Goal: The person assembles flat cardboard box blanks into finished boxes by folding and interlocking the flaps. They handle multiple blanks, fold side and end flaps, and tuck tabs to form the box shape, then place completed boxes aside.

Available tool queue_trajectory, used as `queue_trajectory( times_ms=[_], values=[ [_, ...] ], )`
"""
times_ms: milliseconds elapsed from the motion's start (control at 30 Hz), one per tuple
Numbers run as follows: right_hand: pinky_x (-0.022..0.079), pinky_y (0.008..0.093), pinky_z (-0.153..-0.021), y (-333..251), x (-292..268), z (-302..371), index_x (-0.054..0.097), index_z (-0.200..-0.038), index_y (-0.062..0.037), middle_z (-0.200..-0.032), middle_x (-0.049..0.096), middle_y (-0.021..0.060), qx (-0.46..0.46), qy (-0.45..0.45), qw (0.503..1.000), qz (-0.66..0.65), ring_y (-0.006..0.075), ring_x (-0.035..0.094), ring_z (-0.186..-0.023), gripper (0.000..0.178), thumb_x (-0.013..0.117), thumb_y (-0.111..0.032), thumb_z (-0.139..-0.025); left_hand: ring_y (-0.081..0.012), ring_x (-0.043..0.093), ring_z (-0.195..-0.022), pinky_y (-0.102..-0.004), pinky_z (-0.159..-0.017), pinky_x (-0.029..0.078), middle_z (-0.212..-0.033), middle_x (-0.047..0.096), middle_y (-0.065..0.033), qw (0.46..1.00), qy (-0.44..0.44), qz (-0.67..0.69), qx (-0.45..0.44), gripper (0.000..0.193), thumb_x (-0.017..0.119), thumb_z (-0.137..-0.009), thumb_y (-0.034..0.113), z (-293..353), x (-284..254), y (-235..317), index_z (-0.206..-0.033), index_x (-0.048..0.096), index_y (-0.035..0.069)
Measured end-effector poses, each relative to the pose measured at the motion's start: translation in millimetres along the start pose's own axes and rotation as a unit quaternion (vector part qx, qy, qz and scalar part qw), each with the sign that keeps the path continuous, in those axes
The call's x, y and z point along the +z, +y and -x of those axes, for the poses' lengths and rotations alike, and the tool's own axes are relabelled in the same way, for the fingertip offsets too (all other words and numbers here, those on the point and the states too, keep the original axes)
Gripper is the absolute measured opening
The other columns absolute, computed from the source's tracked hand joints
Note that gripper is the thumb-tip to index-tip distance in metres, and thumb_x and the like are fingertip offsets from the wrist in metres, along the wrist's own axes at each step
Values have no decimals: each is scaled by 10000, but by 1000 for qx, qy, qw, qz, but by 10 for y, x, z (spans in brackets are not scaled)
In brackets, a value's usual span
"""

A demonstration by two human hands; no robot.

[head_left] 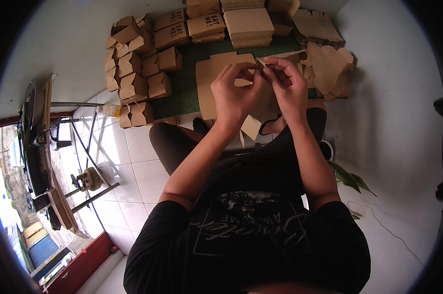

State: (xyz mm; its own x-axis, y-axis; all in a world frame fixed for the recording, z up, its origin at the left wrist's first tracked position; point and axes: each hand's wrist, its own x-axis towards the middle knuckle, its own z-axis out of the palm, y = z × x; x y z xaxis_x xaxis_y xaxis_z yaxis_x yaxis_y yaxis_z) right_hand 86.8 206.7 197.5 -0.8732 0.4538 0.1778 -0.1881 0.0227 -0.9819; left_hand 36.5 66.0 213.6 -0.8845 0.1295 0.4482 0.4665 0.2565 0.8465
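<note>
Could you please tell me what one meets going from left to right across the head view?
Rounded olive metal canister, small plain brown cardboard boxes, left hand, right hand, heaped flat brown cardboard pieces.

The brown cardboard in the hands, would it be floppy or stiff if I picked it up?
The cardboard would probably feel light, since it looks like a thin sheet. It may be fairly stiff, because its wide left part looks flat. The lower flap slants, so that bit might swing or bend.
</note>
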Motion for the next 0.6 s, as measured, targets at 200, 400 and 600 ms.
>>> queue_trajectory(
  times_ms=[200,400,600],
  values=[
    [622,265,-942,2,6,14,764,-1326,-4,-1209,843,78,-27,0,999,21,114,802,-1083,247,777,1,-1080,-198,816,-806,-348,-715,666,-905,801,-99,1000,6,-24,6,180,868,-878,24,3,-18,12,-1058,855,21],
    [626,259,-912,4,45,62,752,-1343,-1,-1168,829,78,-50,7,998,32,120,801,-1080,273,776,25,-1073,-145,797,-796,-311,-683,638,-879,808,-64,1000,23,12,-3,200,866,-889,26,37,-6,31,-1085,885,58],
    [633,266,-949,-5,56,89,727,-1364,14,-1183,811,85,-75,1,996,47,137,797,-1104,285,762,39,-1082,-123,780,-779,-302,-645,680,-897,804,-63,999,30,13,22,222,865,-888,2,45,4,-11,-1104,878,49]
  ],
)
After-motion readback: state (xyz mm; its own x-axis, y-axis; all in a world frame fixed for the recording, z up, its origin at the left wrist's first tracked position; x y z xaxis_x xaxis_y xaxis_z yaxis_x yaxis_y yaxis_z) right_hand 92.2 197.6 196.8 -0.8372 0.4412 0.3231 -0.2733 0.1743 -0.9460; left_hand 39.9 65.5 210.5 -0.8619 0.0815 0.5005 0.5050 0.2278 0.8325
